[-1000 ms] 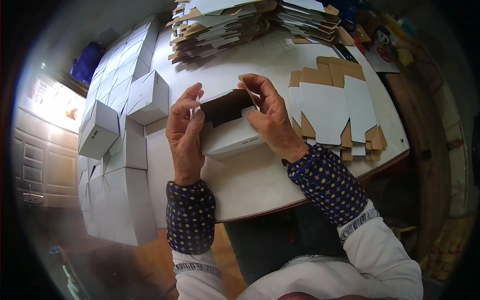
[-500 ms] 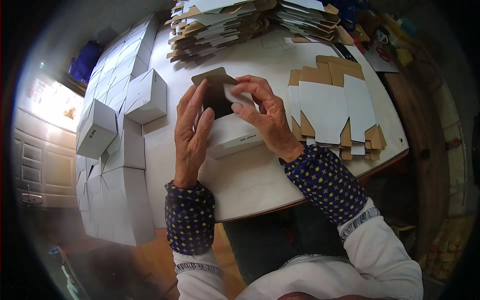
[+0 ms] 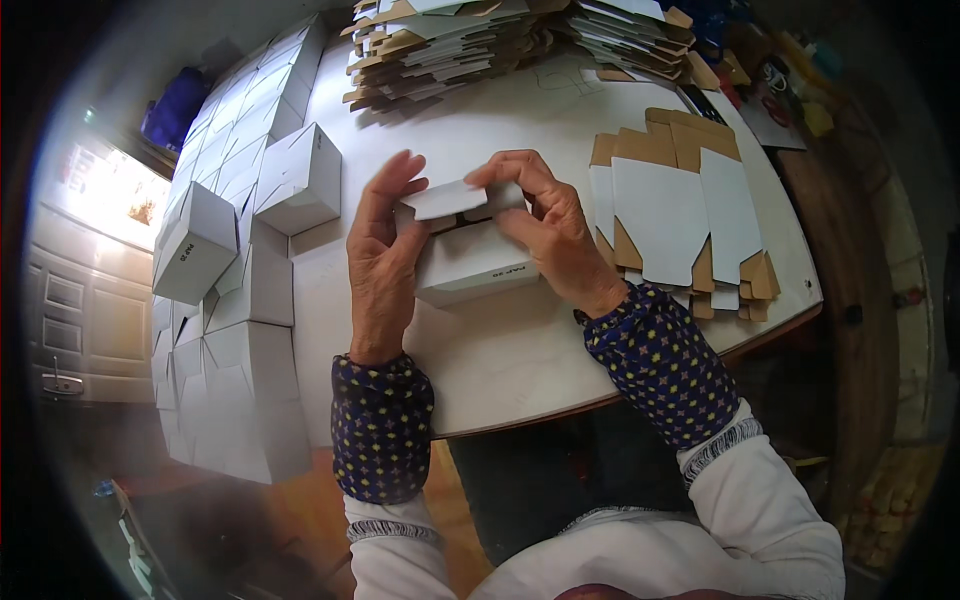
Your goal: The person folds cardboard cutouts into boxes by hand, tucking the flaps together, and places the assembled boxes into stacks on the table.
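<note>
A small white cardboard box [image 3: 470, 262] lies on the white table [image 3: 520, 350] between my hands. My left hand [image 3: 382, 262] clasps its left end, fingers pointing up beside the lid. My right hand [image 3: 545, 225] grips its right side, fingers curled over the top and pressing a white lid flap [image 3: 445, 198] down over the opening. Both forearms wear dark blue dotted sleeves.
Folded white boxes [image 3: 250, 230] are stacked along the table's left side and beyond. A pile of flat brown-and-white box blanks [image 3: 480, 40] lies at the far edge. More flat blanks [image 3: 680, 215] lie to the right. A wooden floor shows below.
The lid flap, standing up with its brown inside showing, has been folded down over the box. My left fingers have shifted from flat against the box to its left end.
</note>
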`<control>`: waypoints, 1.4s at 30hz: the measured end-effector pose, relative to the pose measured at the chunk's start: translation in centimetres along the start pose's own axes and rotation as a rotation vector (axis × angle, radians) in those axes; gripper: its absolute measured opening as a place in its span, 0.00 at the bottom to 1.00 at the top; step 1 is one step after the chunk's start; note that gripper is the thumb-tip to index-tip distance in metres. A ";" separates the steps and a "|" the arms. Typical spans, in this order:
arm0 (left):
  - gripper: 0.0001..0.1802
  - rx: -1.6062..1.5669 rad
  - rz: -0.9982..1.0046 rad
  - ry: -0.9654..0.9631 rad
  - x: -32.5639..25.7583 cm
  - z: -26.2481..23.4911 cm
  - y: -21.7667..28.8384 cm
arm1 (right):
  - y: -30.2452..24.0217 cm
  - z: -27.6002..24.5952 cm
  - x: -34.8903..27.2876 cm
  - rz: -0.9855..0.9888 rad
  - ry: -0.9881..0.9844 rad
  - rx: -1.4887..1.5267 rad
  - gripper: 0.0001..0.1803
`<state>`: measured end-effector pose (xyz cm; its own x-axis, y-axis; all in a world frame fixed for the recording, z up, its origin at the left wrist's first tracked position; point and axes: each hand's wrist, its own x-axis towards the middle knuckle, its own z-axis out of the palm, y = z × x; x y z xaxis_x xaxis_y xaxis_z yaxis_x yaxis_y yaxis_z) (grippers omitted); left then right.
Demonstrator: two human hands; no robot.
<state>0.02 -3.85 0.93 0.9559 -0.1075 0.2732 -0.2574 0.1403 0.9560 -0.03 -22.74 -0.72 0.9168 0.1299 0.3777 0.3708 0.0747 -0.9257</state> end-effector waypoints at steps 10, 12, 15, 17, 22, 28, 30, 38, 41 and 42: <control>0.33 0.035 -0.041 -0.101 -0.1 -1.2 -0.2 | 0.1 0.0 0.0 -0.022 -0.003 -0.112 0.19; 0.34 0.114 -0.018 -0.119 -0.2 -1.0 0.1 | -0.2 0.0 -0.1 -0.007 -0.006 -0.108 0.20; 0.34 0.353 0.056 -0.172 -0.3 -0.6 0.3 | -0.4 0.1 -0.1 0.034 -0.017 -0.097 0.20; 0.34 0.354 0.043 -0.183 -0.2 -0.6 0.3 | -0.4 0.1 -0.1 0.034 -0.018 -0.106 0.21; 0.33 0.408 -0.007 -0.215 0.3 -0.6 0.7 | 0.2 0.0 0.0 0.024 -0.020 -0.153 0.23; 0.30 0.435 -0.025 -0.169 0.2 0.1 0.7 | 0.5 1.1 -0.3 0.095 0.067 -0.062 0.26; 0.28 0.311 -0.005 -0.102 0.0 0.1 0.4 | 0.3 1.4 -0.4 0.188 0.136 0.096 0.27; 0.30 0.208 -0.191 -0.090 0.0 -0.4 0.7 | 0.7 1.3 -0.6 0.265 0.173 0.264 0.28; 0.31 0.173 -0.245 -0.080 -0.1 -0.6 0.7 | 0.7 1.5 -0.7 0.260 0.164 0.274 0.27; 0.32 0.146 -0.255 -0.070 0.0 -0.6 0.7 | 0.5 1.5 -0.7 0.279 0.152 0.276 0.27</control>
<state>-0.12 -3.17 1.54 0.9816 -0.1894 0.0240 -0.0326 -0.0428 0.9986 -0.72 -21.29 -1.40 0.9955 0.0372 0.0869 0.0704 0.3216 -0.9442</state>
